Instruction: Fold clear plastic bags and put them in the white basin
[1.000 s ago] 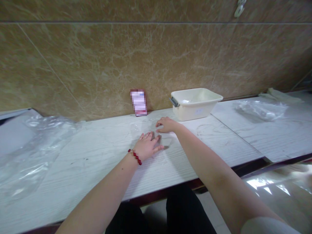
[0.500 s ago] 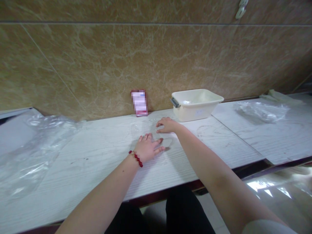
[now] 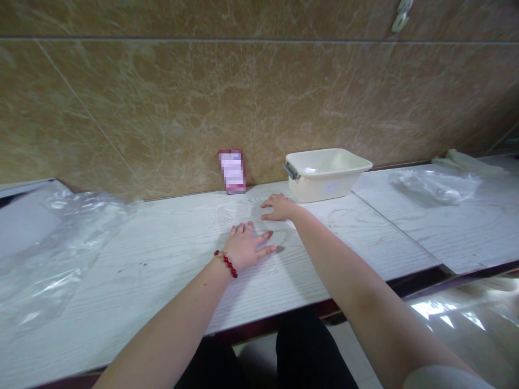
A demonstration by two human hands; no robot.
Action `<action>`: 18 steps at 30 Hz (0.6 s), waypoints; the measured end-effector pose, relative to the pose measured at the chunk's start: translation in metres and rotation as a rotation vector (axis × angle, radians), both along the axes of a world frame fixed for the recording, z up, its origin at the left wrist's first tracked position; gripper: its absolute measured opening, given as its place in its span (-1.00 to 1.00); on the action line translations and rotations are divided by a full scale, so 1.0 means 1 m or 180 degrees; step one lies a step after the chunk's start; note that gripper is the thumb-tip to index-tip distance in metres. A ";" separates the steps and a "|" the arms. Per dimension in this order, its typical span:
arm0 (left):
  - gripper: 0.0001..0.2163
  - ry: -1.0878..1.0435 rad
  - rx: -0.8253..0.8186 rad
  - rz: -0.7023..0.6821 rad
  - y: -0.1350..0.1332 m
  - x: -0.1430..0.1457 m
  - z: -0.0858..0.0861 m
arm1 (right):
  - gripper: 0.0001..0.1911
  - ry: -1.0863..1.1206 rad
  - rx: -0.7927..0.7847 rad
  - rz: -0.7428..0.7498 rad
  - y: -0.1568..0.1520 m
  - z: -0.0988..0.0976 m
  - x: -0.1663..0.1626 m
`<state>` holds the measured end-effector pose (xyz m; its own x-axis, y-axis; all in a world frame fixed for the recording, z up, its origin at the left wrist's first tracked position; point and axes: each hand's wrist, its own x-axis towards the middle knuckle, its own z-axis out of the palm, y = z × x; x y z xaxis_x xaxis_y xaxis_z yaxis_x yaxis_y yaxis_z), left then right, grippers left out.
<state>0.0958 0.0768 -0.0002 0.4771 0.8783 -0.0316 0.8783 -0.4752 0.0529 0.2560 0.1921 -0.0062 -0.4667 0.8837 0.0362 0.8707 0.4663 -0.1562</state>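
Note:
My left hand (image 3: 248,247), with a red bead bracelet (image 3: 227,263) at the wrist, lies over the white wood-grain tabletop (image 3: 170,259) with its fingers spread. Farther forward and to the right, my right hand (image 3: 279,207) is palm down with its fingers apart, just in front of the cream plastic basin (image 3: 324,186). Neither hand holds anything that I can see. A faint see-through piece (image 3: 224,214), perhaps clear plastic, lies just beyond my left fingertips; its outline is hard to make out. The undersides of both hands are hidden.
Against the marbled wall (image 3: 170,119) leans a small red-edged card or device (image 3: 232,172), its face blurred. A large clear plastic sheet (image 3: 52,254) covers the tabletop's left part. On the right lies a crumpled clear bag (image 3: 440,185), with pale material (image 3: 466,162) behind it.
Both hands stay almost in place, with only tiny shifts of the fingers. Everything else looks the same.

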 end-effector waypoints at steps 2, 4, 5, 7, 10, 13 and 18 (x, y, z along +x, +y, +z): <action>-0.41 0.0047 0.0005 0.0011 0.000 0.000 0.000 | -0.40 -0.0016 0.0024 -0.0018 0.001 -0.002 0.000; -0.41 0.0080 0.0010 0.0022 -0.001 0.000 0.000 | -0.40 -0.0005 0.0047 -0.0017 0.002 -0.003 0.001; -0.41 0.0089 0.0009 0.0029 -0.001 -0.001 0.000 | -0.40 0.0003 0.0051 -0.0017 0.002 -0.004 0.001; -0.40 0.0089 0.0006 0.0043 0.000 -0.001 0.000 | -0.40 0.0018 0.0052 -0.0015 0.002 -0.004 0.001; -0.40 0.0082 0.0004 0.0053 0.000 -0.001 0.000 | -0.40 0.0027 0.0022 -0.0025 0.002 -0.004 0.001; -0.39 0.0100 -0.0019 0.0088 0.001 -0.002 0.000 | -0.39 0.0040 -0.0020 -0.0056 0.001 -0.003 0.001; -0.33 0.0146 -0.0145 0.0118 0.000 -0.004 0.003 | -0.38 0.0033 -0.0042 -0.0108 0.001 -0.003 0.001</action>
<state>0.0922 0.0764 0.0023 0.4413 0.8925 -0.0931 0.8973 -0.4402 0.0330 0.2567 0.1931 -0.0089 -0.4362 0.8994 0.0291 0.8843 0.4344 -0.1712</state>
